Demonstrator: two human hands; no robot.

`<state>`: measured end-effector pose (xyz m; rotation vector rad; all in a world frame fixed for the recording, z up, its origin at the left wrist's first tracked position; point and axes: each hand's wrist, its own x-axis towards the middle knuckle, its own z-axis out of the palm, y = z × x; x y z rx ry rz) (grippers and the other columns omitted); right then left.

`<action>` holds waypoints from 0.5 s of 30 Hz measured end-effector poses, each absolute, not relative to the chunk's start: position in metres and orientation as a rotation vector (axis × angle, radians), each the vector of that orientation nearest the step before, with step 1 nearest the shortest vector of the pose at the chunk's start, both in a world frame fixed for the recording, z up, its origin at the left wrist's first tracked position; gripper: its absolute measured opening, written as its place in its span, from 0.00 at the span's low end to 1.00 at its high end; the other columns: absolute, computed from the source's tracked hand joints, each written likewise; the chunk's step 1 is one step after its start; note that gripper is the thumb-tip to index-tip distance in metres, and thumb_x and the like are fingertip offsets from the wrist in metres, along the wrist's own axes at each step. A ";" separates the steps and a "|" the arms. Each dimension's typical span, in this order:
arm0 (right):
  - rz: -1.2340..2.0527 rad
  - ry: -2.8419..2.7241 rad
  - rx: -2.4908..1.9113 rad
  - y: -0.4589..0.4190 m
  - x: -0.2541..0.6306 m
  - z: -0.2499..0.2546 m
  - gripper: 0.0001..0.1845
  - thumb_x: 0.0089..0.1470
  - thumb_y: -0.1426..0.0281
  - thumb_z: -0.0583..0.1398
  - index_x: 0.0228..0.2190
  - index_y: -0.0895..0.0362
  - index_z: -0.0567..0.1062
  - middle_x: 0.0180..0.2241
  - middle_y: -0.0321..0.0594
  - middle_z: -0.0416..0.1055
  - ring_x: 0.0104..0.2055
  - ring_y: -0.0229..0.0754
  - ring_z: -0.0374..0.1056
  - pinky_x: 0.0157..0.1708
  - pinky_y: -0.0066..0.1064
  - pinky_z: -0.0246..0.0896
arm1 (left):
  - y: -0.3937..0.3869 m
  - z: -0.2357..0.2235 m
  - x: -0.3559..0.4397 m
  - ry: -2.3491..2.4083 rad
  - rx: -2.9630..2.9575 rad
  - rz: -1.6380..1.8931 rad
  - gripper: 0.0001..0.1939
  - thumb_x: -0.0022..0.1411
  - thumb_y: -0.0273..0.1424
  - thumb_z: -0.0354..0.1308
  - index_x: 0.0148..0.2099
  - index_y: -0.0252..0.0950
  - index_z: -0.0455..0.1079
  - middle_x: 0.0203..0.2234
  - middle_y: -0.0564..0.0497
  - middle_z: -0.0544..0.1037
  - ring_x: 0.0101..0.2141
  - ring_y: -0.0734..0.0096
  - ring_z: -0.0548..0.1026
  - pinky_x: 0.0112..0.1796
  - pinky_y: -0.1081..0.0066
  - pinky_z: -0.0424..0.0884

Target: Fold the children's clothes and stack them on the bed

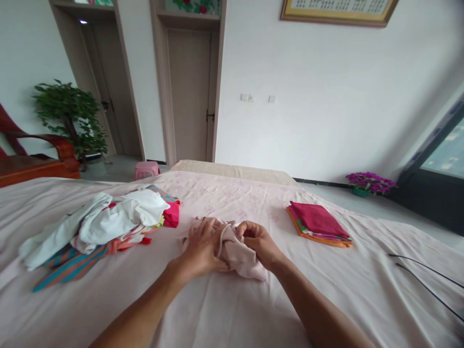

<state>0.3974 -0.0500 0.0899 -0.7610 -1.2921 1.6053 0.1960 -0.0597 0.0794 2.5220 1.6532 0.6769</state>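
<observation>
A bunched pale pink garment (237,258) lies on the pink-sheeted surface in front of me; its exact kind cannot be made out. My left hand (203,249) rests over its left part, fingers spread and palm down on the cloth. On the other side, my right hand (259,241) pinches a fold of the same garment between thumb and curled fingers. A pale strip of hem or cord runs between the two hands. Part of the garment is hidden beneath my left hand.
At left lies a loose pile of clothes (116,222), white, striped and red. A folded stack (319,222), dark red over orange, sits at right. Two thin black cables (427,270) cross the right edge. Beyond stand a pink stool (147,169) and purple flowers (369,182).
</observation>
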 end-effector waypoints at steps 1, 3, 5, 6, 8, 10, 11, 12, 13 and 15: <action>1.579 -1.294 -0.783 -0.049 0.399 0.090 0.08 0.37 0.75 0.66 0.25 0.57 0.73 0.25 0.33 0.72 0.25 0.34 0.64 0.26 0.25 0.56 | -0.062 0.070 0.200 1.616 2.557 0.613 0.43 0.42 0.43 0.68 0.61 0.41 0.65 0.60 0.39 0.67 0.59 0.45 0.63 0.58 0.49 0.57; 1.498 -1.269 -0.853 -0.045 0.404 0.087 0.08 0.37 0.74 0.66 0.25 0.57 0.74 0.24 0.33 0.72 0.26 0.35 0.66 0.29 0.26 0.58 | -0.062 0.057 0.201 1.596 2.579 0.543 0.33 0.50 0.37 0.65 0.59 0.41 0.66 0.56 0.39 0.70 0.57 0.47 0.65 0.56 0.49 0.58; 1.400 -1.214 -0.930 -0.038 0.409 0.081 0.08 0.37 0.73 0.66 0.24 0.57 0.73 0.21 0.32 0.70 0.25 0.35 0.66 0.31 0.27 0.59 | -0.056 0.053 0.199 1.612 2.554 0.551 0.19 0.58 0.30 0.56 0.53 0.41 0.69 0.48 0.43 0.74 0.49 0.57 0.71 0.51 0.58 0.63; 1.350 -1.183 -0.964 -0.035 0.412 0.077 0.08 0.37 0.72 0.66 0.24 0.57 0.73 0.21 0.31 0.69 0.25 0.35 0.66 0.31 0.27 0.60 | -0.051 0.052 0.196 1.627 2.523 0.590 0.16 0.60 0.28 0.53 0.50 0.41 0.70 0.45 0.45 0.74 0.47 0.60 0.72 0.48 0.62 0.65; 1.262 -1.114 -1.031 -0.028 0.419 0.068 0.09 0.36 0.70 0.66 0.23 0.57 0.72 0.21 0.31 0.68 0.25 0.35 0.66 0.31 0.28 0.60 | -0.039 0.057 0.186 1.673 2.426 0.764 0.13 0.61 0.26 0.51 0.48 0.41 0.69 0.42 0.47 0.74 0.43 0.65 0.72 0.44 0.66 0.67; 1.188 -1.058 -1.087 -0.021 0.426 0.058 0.09 0.35 0.69 0.65 0.23 0.57 0.72 0.21 0.31 0.68 0.24 0.35 0.66 0.30 0.28 0.60 | -0.025 0.071 0.170 1.737 2.318 1.049 0.13 0.61 0.26 0.53 0.47 0.41 0.68 0.43 0.48 0.73 0.43 0.66 0.73 0.43 0.68 0.69; 1.160 -1.042 -1.107 -0.019 0.430 0.053 0.09 0.35 0.69 0.65 0.23 0.57 0.72 0.22 0.31 0.68 0.24 0.35 0.66 0.30 0.28 0.60 | -0.018 0.083 0.158 1.801 2.254 1.219 0.13 0.60 0.26 0.54 0.48 0.40 0.67 0.43 0.48 0.73 0.43 0.66 0.73 0.44 0.67 0.69; 1.134 -1.033 -1.123 -0.016 0.434 0.049 0.09 0.34 0.69 0.64 0.23 0.57 0.72 0.22 0.31 0.68 0.23 0.35 0.66 0.31 0.29 0.61 | -0.012 0.099 0.145 1.872 2.201 1.397 0.13 0.60 0.27 0.54 0.48 0.39 0.68 0.42 0.48 0.73 0.44 0.65 0.73 0.44 0.66 0.70; 1.109 -1.031 -1.138 -0.014 0.437 0.045 0.09 0.34 0.69 0.64 0.23 0.57 0.72 0.22 0.31 0.68 0.23 0.35 0.66 0.31 0.29 0.61 | -0.006 0.117 0.129 1.967 2.134 1.579 0.11 0.60 0.28 0.55 0.47 0.39 0.68 0.42 0.48 0.73 0.45 0.64 0.72 0.45 0.65 0.70; 1.073 -1.031 -1.172 -0.010 0.441 0.039 0.09 0.34 0.69 0.63 0.24 0.56 0.72 0.23 0.31 0.68 0.23 0.35 0.66 0.31 0.28 0.61 | 0.001 0.159 0.093 2.161 1.983 1.844 0.12 0.63 0.32 0.54 0.49 0.38 0.68 0.44 0.46 0.72 0.48 0.58 0.71 0.46 0.59 0.71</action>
